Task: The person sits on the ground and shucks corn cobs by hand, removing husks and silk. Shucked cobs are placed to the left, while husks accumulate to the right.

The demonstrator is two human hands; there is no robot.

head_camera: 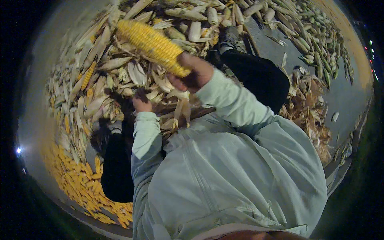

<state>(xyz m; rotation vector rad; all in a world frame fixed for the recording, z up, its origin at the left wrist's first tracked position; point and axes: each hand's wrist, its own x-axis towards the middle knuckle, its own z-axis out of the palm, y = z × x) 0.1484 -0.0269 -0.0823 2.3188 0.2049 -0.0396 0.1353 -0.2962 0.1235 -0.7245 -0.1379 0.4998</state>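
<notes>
My right hand (193, 72) is closed around the lower end of a bare yellow corn cob (151, 45), which points up and to the left. Below and left of it, my left hand (142, 102) is over the corn husks; its fingers are in shadow, and whether they grip anything is unclear. Dry husks (181, 109) lie between my hands. Beyond them spreads a heap of corn ears in pale husks (115, 63), a few showing yellow kernels.
Husked yellow cobs (81, 186) are piled at the lower left. Greener unhusked ears (318, 39) lie at the upper right. Loose brown husks (312, 111) are heaped on the right, on grey ground (342, 102). My shoe (230, 39) rests beside the husked-ear heap.
</notes>
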